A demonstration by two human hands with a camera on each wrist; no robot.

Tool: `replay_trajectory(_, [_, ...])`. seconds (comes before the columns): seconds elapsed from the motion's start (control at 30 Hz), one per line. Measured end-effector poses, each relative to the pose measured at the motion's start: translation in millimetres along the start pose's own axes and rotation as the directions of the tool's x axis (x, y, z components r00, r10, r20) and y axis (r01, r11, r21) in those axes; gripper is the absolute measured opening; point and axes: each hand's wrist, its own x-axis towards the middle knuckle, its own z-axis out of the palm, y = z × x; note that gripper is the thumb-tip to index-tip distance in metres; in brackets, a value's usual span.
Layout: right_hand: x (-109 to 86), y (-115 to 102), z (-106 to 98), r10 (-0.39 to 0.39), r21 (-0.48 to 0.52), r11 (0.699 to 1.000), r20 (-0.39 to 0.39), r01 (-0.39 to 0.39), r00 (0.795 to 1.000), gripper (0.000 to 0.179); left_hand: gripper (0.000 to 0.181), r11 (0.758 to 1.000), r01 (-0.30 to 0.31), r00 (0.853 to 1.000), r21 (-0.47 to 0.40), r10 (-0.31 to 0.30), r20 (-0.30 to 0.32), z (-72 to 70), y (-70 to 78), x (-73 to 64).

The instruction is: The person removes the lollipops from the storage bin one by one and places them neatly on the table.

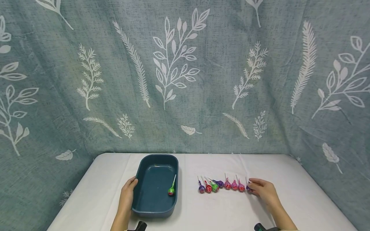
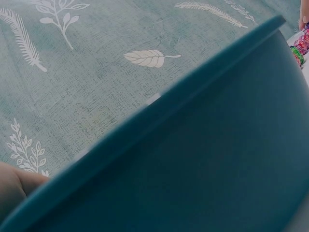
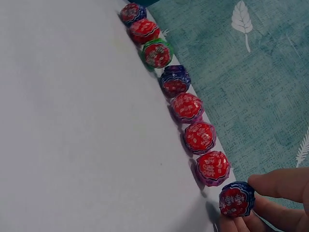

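My left hand [image 1: 126,196] grips the left wall of a dark teal plastic bin [image 1: 134,205], with the thumb at the rim. A green-wrapped lollipop [image 1: 171,191] lies inside the bin, its stick leaning toward the right wall. On the right, my right hand [image 1: 264,191] pinches a dark blue-purple lollipop [image 3: 236,199] at the right end of a row. Beside it, several more lollipops run leftward: pink ones [image 3: 213,168], a purple one [image 3: 175,81] lying askew, a green one [image 3: 157,53], a red one [image 3: 144,31] and another purple one [image 1: 201,188].
A white cloth [image 1: 214,211] covers the table. Behind it hangs a grey-green curtain [image 1: 214,96] with white leaf prints. Between the bin and the row of lollipops runs a strip of white cloth.
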Motion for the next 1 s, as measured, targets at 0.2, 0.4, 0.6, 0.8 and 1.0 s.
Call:
replay_trajectory(0.2, [-0.4, -3.3, 4.0, -0.057, -0.163, 0.985, -0.042, 0.05, 0.997, 0.041, 0.055, 1.0, -0.006, 1.0, -0.005, 0.006, -0.001, 0.0, 0.0, 0.1])
replay_trajectory(0.4, [-1.1, -5.6, 5.5, -0.116, -0.25, 0.963, -0.059, 0.098, 0.992, 0.038, 0.055, 1.0, -0.008, 1.0, -0.006, 0.008, 0.004, -0.4, -0.9, 0.8])
replay_trajectory(0.6, [1.7, -3.0, 6.5, -0.175, -0.294, 0.944, -0.057, 0.151, 0.983, 0.035, 0.056, 1.0, -0.006, 1.0, -0.008, 0.006, 0.003, -0.6, -1.0, 0.6])
replay_trajectory(0.8, [1.9, -2.9, 8.2, -0.215, -0.371, 0.911, -0.061, 0.178, 0.975, 0.032, 0.055, 1.0, -0.022, 1.0, -0.004, 0.022, 0.006, -1.0, -0.9, -0.1])
replay_trajectory(1.0, [1.2, -4.7, 10.3, -0.206, -0.373, 0.912, -0.055, 0.171, 0.977, 0.032, 0.055, 1.0, -0.024, 1.0, -0.012, 0.024, 0.005, -0.9, -1.4, 0.5])
